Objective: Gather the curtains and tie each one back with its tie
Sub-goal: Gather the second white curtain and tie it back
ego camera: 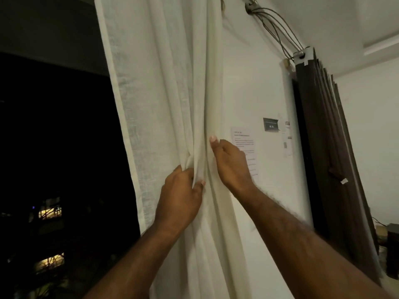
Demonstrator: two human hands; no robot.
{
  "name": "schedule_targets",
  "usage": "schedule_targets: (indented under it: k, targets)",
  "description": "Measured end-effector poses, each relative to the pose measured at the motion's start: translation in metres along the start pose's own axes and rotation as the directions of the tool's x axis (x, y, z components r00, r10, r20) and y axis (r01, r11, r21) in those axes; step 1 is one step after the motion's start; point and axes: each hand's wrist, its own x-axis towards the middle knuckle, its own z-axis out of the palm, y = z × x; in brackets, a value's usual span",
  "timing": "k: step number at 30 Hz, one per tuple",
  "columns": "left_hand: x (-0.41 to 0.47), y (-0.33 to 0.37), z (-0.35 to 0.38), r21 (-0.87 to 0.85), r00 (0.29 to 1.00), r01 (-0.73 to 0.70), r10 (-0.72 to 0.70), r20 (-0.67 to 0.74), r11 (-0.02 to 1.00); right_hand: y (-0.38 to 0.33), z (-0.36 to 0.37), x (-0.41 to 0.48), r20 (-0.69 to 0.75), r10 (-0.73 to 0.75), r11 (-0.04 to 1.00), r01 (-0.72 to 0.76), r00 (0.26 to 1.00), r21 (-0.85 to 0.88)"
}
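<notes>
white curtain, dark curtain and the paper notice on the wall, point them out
white curtain (164,93), head view, on its hanging folds.
dark curtain (319,126), head view, on its pleats at the right.
paper notice (245,137), head view, on its upper part.

Left grip is pinched tight, right grip curled higher, thumb raised.

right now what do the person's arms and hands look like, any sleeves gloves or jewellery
The left hand and right hand are bare: no gloves, rings or bracelets show. The left forearm and right forearm are uncovered to the picture's edge, no sleeve, watch or strap in view. The nails that show are short and unpainted.
</notes>
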Motion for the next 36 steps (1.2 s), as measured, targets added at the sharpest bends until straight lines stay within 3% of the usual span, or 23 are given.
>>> schedule_targets:
  k: [3,5,9,14,20,25,29,31,36]
  targets:
    - [-0.005,-0.006,-0.014,0.019,1.0,0.013,-0.012,-0.016,1.0,-0.018,0.011,0.006,-0.039,-0.059,0.959,0.046,0.997,-0.28]
    - [-0.01,-0.01,-0.029,0.03,0.999,0.016,-0.015,-0.033,0.999,-0.031,0.022,0.0,-0.015,-0.102,0.927,0.09,0.995,-0.365]
    - [-0.026,-0.024,-0.077,0.034,0.994,0.048,-0.045,-0.1,0.998,-0.071,0.056,-0.029,0.044,-0.194,0.922,0.197,0.98,-0.334]
    - [-0.045,-0.06,-0.175,0.139,0.983,0.06,-0.034,-0.183,0.988,-0.154,0.115,-0.064,0.043,-0.21,0.962,0.214,0.977,-0.168]
    - [-0.075,-0.115,-0.273,0.2,0.96,0.114,-0.056,-0.274,0.973,-0.24,0.21,-0.132,0.173,-0.334,0.926,0.357,0.927,-0.126]
    - [-0.085,-0.11,-0.276,0.234,0.983,0.012,0.031,-0.179,0.972,-0.229,0.184,-0.128,-0.053,-0.078,0.974,0.088,0.996,0.211]
    - [-0.088,-0.098,-0.255,0.199,0.989,-0.059,0.084,-0.12,0.978,-0.217,0.159,-0.117,0.072,0.06,0.901,-0.085,0.996,0.424]
    - [-0.088,-0.095,-0.244,0.18,0.99,-0.088,0.106,-0.094,0.98,-0.209,0.15,-0.111,0.088,0.049,0.927,-0.078,0.995,0.367]
    - [-0.081,-0.089,-0.229,-0.014,0.994,-0.068,0.066,-0.087,0.998,-0.195,0.133,-0.102,-0.106,-0.077,0.997,0.076,0.991,-0.012]
